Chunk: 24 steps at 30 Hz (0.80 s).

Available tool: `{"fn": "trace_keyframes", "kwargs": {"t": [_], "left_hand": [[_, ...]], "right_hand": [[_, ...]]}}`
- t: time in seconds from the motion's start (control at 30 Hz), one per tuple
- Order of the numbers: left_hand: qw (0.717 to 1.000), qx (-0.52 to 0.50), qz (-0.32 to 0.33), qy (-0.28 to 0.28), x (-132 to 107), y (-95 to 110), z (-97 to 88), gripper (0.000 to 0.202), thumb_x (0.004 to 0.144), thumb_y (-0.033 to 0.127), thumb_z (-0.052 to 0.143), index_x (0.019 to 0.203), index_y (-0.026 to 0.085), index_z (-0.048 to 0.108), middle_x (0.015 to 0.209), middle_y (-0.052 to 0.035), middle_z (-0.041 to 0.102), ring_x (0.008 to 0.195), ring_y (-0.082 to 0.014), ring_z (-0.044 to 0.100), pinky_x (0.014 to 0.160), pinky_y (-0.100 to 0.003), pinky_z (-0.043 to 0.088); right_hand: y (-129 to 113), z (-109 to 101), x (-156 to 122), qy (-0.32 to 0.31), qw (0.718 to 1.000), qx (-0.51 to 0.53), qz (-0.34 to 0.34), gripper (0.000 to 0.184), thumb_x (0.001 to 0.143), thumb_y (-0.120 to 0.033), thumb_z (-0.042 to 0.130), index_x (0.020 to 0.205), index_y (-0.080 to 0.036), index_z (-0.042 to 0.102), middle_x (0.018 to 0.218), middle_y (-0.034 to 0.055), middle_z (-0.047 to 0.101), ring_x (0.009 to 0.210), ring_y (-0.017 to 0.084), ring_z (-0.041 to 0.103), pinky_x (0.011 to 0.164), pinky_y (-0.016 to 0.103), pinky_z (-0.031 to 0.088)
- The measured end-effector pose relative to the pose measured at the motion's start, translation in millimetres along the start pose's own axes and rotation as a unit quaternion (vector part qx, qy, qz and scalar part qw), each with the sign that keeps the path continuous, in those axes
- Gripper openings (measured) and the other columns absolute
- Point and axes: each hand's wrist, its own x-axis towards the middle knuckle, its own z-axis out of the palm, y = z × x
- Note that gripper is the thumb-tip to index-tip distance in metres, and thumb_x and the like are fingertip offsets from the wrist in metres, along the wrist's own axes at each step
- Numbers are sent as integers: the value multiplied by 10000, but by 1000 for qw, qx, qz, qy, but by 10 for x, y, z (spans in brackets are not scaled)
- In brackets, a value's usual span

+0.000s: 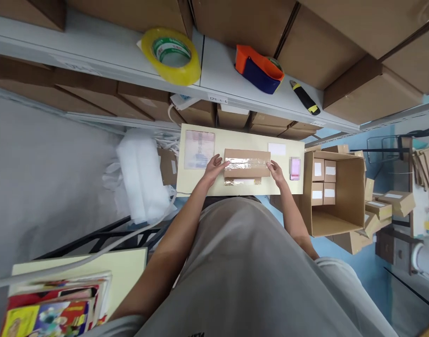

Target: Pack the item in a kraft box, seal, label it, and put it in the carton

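A long cardboard box [247, 171] with clear shiny tape along its top lies on the cream worktable [218, 188]. At its left end is my left hand [213, 169], thumb on the top edge and fingers partly spread. My right hand [276, 172] grips the opposite end, thumb on top. Along the near side of the box shows a taped cardboard strip with a pale label [244, 181]; whether it belongs to the same box I cannot tell. A flat printed sheet or pack [199, 150] lies to the left, a white label [277, 149] and a small pink pack [295, 168] to the right.
On the shelf above sit a yellow tape roll [189, 70], an orange-and-blue tape dispenser [258, 77] and a black-and-yellow utility knife [306, 98]. At right stands an open carton [348, 187] holding several small boxes. White foam wrap [140, 178] stands at left.
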Motion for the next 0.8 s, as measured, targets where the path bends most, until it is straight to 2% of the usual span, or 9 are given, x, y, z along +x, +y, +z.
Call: {"fn": "trace_keyframes", "kwargs": {"t": [0.2,0.33,0.4,0.5,0.57,0.63,0.7,0.8], "left_hand": [[997,55,58,-19,12,44,-11,1042,776,564,1009,1635,203,543,1751,-253,539,1670,-373,502,1372,-488,426],[987,128,101,9,5,97,-16,930,829,525,958,1608,218,552,1731,-226,543,1641,-400,511,1389,-543,397],[973,184,137,35,-20,160,4,861,850,441,923,1600,235,555,1709,-213,553,1643,-417,485,1401,-585,371],[946,261,181,66,-96,315,111,787,866,296,856,1592,247,556,1700,-221,539,1660,-452,439,1401,-646,337],[932,296,195,73,-164,472,243,787,841,197,827,1582,241,565,1724,-239,501,1688,-491,387,1386,-697,314],[922,316,214,71,-228,691,411,797,803,109,796,1562,232,589,1746,-256,469,1715,-523,326,1370,-739,286],[912,317,252,71,-287,987,591,731,811,65,742,1517,225,632,1731,-263,487,1707,-515,343,1361,-731,288],[891,304,321,108,-385,1542,833,486,928,121,662,1400,232,692,1655,-222,580,1612,-466,470,1325,-690,344]], "right_hand": [[-120,93,-156,84,996,-20,27,934,825,-820,831,1442,-133,688,1309,210,821,1218,327,765,1110,485,626],[-223,154,-248,122,991,-47,14,864,841,-806,803,1397,-156,683,1239,197,832,1207,344,762,1095,513,633],[-301,159,-272,142,987,-81,0,785,846,-752,815,1387,-198,685,1252,174,825,1265,358,742,1181,573,582],[-496,167,-270,160,966,-195,-55,650,893,-626,797,1386,-217,691,1345,180,791,1382,380,697,1347,692,384],[-721,187,-249,164,942,-271,-114,597,945,-541,741,1432,-200,678,1448,211,751,1468,394,646,1402,741,242],[-1058,216,-215,168,915,-312,-191,593,990,-483,678,1507,-194,645,1550,227,697,1541,396,585,1425,745,167],[-1514,243,-163,175,882,-331,-285,605,1038,-475,614,1584,-215,598,1615,220,649,1584,385,539,1440,719,154],[-2323,278,-41,198,826,-342,-401,616,1112,-475,504,1678,-232,505,1735,210,532,1680,379,421,1449,705,137]]}}
